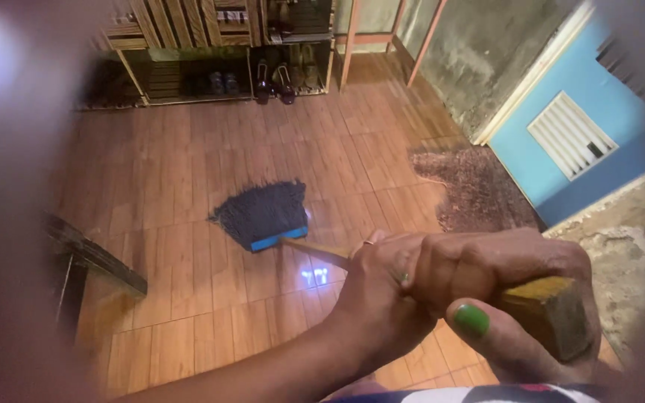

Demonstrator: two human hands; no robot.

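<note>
A mop with a dark stringy head (261, 210) and a blue clamp rests on the wet wooden-look floor in the middle of the head view. Its yellow wooden handle (315, 250) runs toward me. My left hand (378, 287) grips the handle a little below the top. My right hand (509, 287) wraps the squared handle end (554, 310), thumb with a green nail underneath. Both hands touch each other on the handle.
A wooden shoe rack (210, 45) with several shoes stands against the far wall. A brown doormat (472, 186) lies before a blue door (576, 142) at right. A dark wooden piece of furniture (87, 257) juts in at left. Blurred dark edges hide the frame's sides.
</note>
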